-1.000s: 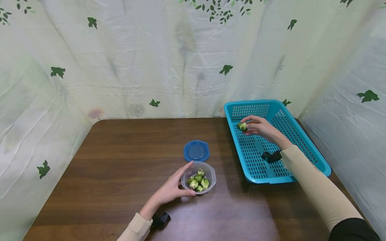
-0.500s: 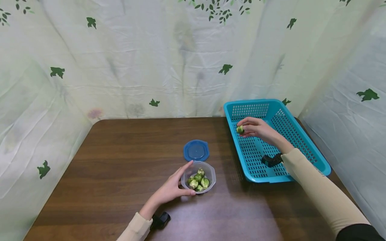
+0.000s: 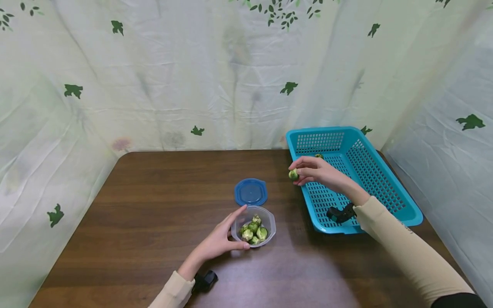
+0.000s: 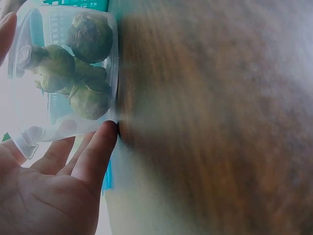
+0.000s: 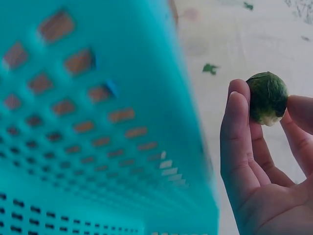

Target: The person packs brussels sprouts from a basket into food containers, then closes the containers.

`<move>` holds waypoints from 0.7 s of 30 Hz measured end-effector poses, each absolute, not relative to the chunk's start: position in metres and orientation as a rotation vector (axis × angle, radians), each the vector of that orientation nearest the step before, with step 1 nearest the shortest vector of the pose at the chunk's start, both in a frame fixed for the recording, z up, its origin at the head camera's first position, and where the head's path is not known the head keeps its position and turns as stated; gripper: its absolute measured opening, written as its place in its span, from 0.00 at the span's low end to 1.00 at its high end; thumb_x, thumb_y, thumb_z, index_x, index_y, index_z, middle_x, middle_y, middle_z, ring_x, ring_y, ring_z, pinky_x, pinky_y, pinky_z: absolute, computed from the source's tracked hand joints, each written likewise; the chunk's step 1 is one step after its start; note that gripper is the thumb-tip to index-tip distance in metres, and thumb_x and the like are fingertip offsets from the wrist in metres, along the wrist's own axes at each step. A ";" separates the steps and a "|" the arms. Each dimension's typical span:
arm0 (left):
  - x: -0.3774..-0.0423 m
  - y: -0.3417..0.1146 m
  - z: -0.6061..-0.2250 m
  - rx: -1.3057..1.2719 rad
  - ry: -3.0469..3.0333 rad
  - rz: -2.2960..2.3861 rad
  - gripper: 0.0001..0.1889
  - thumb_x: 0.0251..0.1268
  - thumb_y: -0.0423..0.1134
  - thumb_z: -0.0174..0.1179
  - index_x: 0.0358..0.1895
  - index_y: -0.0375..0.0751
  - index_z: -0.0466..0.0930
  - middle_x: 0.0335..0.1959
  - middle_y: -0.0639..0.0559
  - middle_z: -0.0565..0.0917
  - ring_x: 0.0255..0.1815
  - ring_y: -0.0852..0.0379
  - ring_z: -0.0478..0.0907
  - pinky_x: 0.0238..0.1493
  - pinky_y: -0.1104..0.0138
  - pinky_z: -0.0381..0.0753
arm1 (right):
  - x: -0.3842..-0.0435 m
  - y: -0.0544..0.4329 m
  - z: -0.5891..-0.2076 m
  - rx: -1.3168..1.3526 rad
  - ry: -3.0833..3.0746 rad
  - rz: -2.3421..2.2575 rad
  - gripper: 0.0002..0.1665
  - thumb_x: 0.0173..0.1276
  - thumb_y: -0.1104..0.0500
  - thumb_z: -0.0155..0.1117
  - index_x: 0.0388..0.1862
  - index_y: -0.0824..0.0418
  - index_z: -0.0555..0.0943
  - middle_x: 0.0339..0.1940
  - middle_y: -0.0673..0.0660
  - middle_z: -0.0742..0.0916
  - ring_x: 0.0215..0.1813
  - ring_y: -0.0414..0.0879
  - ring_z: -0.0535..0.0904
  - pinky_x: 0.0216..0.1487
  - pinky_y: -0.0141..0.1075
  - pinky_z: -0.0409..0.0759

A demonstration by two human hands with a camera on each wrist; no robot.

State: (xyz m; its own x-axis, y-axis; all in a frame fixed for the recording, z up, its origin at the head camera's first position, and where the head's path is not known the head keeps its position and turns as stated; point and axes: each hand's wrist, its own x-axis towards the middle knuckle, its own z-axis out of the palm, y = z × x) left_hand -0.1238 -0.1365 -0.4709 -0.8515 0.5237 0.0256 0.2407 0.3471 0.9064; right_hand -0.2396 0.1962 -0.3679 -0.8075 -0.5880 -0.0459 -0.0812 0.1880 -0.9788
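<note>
My right hand (image 3: 316,173) pinches a Brussels sprout (image 3: 293,174) between fingertips and thumb, above the left rim of the blue plastic basket (image 3: 354,230). In the right wrist view this Brussels sprout (image 5: 268,98) is round and green with a pale base. A second sprout (image 3: 319,156) lies in the basket, partly hidden behind that hand. My left hand (image 3: 219,240) holds a clear plastic container (image 3: 272,226) from its left side, thumb at the near edge and fingers at the far edge. Several Brussels sprouts (image 4: 90,36) are inside the container.
A round blue lid (image 3: 251,192) lies on the brown wooden table (image 3: 161,205), just behind the container. White curtains with leaf prints (image 3: 185,77) hang behind the table and at both sides. A dark wrist camera (image 3: 340,214) hangs under the right wrist, over the basket.
My right hand has moved left and toward me with the sprout, from inside the basket to above its left rim. A sprout in the basket has come into view. The left hand stays put.
</note>
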 end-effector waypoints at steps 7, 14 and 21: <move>-0.124 -0.136 -0.471 0.689 2.345 1.505 0.52 0.53 0.46 0.72 0.77 0.51 0.47 0.72 0.46 0.58 0.70 0.46 0.57 0.58 0.52 0.71 | -0.229 0.182 -0.363 -0.687 2.004 -1.613 0.17 0.74 0.62 0.53 0.55 0.72 0.72 0.48 0.67 0.78 0.45 0.61 0.81 0.49 0.50 0.79; -0.124 -0.136 -0.471 0.684 2.327 1.521 0.51 0.53 0.46 0.72 0.77 0.52 0.47 0.72 0.46 0.59 0.70 0.46 0.58 0.58 0.53 0.70 | -0.222 0.170 -0.363 -0.741 1.991 -1.578 0.15 0.74 0.61 0.54 0.55 0.68 0.73 0.49 0.65 0.79 0.45 0.59 0.81 0.49 0.54 0.78; -0.124 -0.136 -0.471 0.689 2.321 1.531 0.51 0.53 0.45 0.72 0.77 0.51 0.47 0.72 0.47 0.60 0.70 0.47 0.58 0.59 0.53 0.69 | -0.215 0.159 -0.363 -0.737 1.975 -1.557 0.15 0.73 0.61 0.55 0.54 0.67 0.74 0.49 0.66 0.79 0.48 0.67 0.76 0.48 0.53 0.78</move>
